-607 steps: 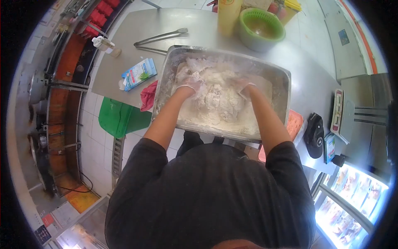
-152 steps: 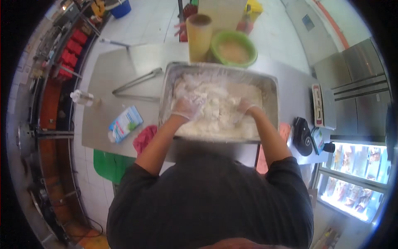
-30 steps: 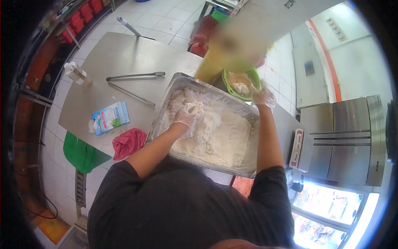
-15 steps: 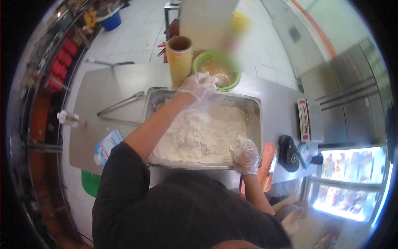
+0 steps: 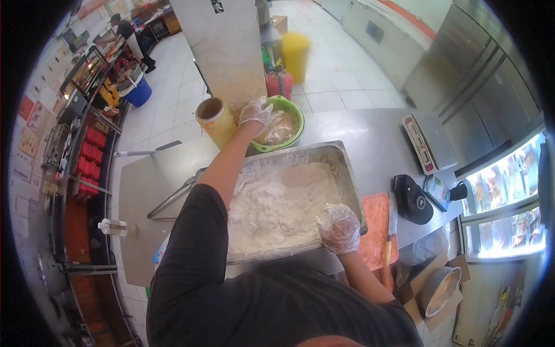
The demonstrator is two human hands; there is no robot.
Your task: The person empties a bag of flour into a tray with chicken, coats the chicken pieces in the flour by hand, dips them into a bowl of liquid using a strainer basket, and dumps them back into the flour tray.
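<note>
Green bowl (image 5: 277, 148) — left hand (image 5: 255, 113) at rim, grip unclear | floury tray (image 5: 347, 180) — right hand (image 5: 340, 230) at edge, curled, grip unclear

Left hand (image 5: 256, 114) at green basket (image 5: 300, 122); right hand (image 5: 340, 229) at metal tray (image 5: 351, 185).

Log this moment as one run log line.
left hand: gloved, at basket rim | right hand: gloved, at tray edge | tray: flour inside | tongs: on table
</note>
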